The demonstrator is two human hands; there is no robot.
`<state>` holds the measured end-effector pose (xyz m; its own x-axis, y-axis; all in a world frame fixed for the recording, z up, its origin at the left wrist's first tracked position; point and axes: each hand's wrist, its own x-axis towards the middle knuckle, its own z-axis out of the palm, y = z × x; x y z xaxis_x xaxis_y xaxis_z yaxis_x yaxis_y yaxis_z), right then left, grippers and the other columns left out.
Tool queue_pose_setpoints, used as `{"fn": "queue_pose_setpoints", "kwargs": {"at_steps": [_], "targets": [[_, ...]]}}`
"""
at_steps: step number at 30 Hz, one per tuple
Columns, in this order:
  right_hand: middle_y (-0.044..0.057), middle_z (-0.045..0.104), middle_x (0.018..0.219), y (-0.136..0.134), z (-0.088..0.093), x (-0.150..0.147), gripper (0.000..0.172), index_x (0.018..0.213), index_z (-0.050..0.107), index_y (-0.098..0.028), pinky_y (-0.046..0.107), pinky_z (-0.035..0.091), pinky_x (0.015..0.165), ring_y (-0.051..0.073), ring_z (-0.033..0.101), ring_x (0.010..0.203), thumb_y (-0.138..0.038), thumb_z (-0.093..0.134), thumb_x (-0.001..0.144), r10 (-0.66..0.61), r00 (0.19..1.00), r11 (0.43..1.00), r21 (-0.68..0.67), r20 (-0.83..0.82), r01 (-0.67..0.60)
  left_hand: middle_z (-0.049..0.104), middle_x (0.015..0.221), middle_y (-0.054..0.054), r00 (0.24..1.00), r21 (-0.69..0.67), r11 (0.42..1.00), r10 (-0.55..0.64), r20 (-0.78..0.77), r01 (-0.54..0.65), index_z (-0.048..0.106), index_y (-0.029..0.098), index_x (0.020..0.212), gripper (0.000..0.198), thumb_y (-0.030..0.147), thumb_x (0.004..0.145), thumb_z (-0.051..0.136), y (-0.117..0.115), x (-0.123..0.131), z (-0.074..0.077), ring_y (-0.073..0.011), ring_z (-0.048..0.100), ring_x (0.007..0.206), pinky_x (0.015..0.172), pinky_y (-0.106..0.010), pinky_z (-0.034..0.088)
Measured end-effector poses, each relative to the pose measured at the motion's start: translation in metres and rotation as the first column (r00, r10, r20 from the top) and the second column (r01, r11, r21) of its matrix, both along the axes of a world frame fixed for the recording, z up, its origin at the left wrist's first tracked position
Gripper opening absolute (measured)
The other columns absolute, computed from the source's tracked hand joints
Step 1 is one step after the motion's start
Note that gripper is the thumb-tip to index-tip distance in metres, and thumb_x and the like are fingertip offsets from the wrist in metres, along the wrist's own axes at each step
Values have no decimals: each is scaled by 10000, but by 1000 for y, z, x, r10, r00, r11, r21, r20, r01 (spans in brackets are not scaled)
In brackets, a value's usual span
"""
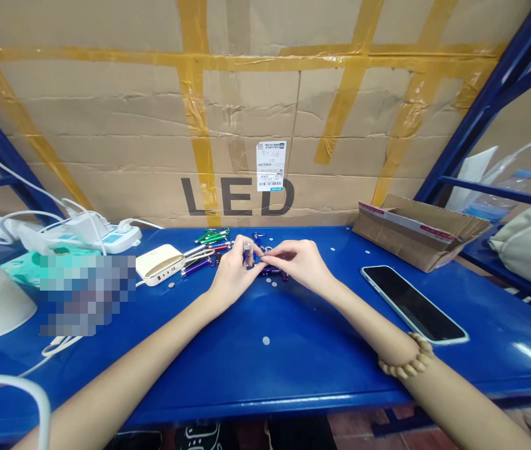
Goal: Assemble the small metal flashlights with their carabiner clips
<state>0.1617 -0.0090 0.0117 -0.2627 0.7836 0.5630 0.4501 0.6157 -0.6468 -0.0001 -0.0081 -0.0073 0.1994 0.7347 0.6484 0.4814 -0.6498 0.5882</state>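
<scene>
My left hand (233,276) is closed around a small metal tube with a round silver end (247,247). Thumb and fingertips of my right hand (300,264) are pinched together, meeting the left fingertips; whatever lies between them is too small to make out. Behind and beneath the hands lie several slim, shiny metal tubes with clips: green ones (213,236), a purple one (196,267) at the left, and a blue one (258,239) behind. Another dark purple piece (274,272) shows under my right fingers. The hands partly cover this group.
A cream power bank (159,264) with a cable sits left of the tubes, near a white power strip (122,236). To the right are a phone (413,303) and an open cardboard tray (419,232). A large taped carton (143,137) walls off the back of the blue table (227,369).
</scene>
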Motion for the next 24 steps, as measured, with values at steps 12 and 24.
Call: {"fn": "queue_pose_setpoints", "kwargs": {"at_steps": [12,24], "targets": [[50,692,805,-6,8,-2,119,757,689,-166,248,496,615,149,633,728,-263,622,740,5,987,999,36,-159,0,470,721,23,985,-128,989,-95,-143,77,386,210,761,187,253,732,565,-3,4,1,-111,447,598,555,-232,363],[39,691,775,-1,0,1,138,742,696,-169,243,486,585,152,631,701,-287,623,745,13,990,1000,-12,-141,-15,552,804,-25,969,-140,983,-143,-199,116,480,189,856,144,323,848,426,-5,3,-2,-154,535,716,663,-275,415]]}}
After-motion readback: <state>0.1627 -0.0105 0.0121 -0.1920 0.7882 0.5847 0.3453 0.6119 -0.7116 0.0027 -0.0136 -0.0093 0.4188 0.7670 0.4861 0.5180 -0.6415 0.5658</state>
